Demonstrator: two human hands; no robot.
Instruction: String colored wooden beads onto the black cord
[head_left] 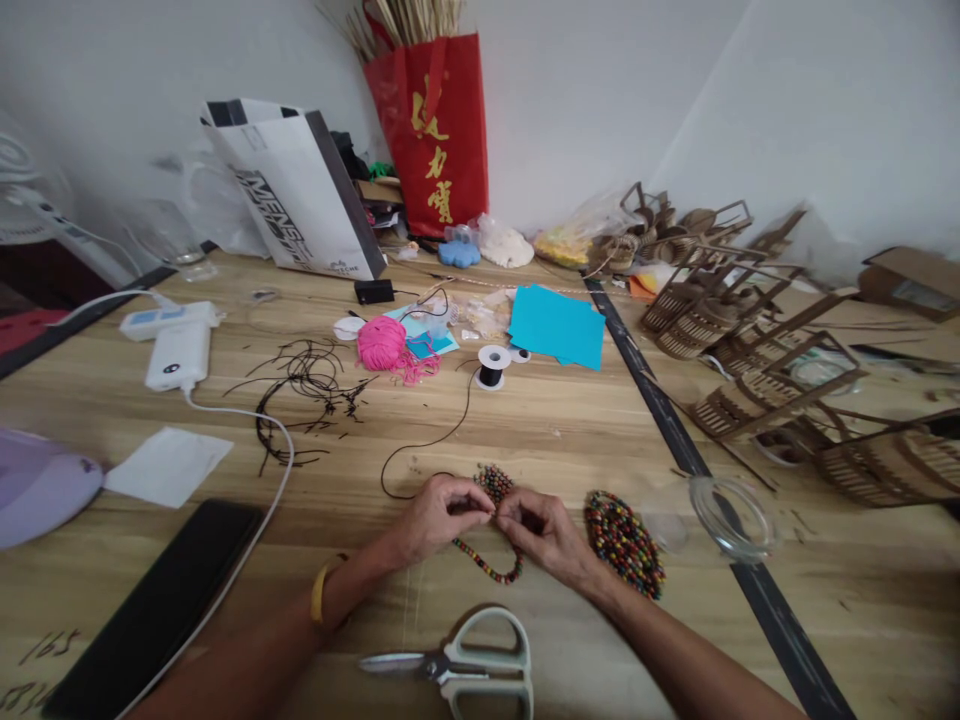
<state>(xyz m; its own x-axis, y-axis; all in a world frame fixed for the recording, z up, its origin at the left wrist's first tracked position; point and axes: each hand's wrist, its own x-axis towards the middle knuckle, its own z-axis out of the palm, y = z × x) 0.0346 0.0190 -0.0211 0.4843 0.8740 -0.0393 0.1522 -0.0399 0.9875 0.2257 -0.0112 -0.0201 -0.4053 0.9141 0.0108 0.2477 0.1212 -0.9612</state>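
My left hand [444, 517] is closed in a pinch, and the black cord from the spool [491, 368] runs in behind it. Its fingertips meet those of my right hand [549, 535], which is pinched too; what lies between the right fingertips is too small to make out. A string of multicoloured beads [487, 572] hangs in a curve below, its ends passing under the two hands. Just beyond the fingertips lies a small heap of loose beads [495, 482]. A coiled pile of strung beads [624, 543] rests right of my right hand. Scissors [480, 665] lie nearest me, blades to the left.
Black cord scraps [304, 390], a pink yarn ball [382, 343] and blue sheets [559, 325] lie farther back. Woven baskets [750, 390] and a clear ring-shaped coil [731, 517] are at right. A white cable [289, 450] and black case [157, 610] lie left. Bags [442, 130] stand behind.
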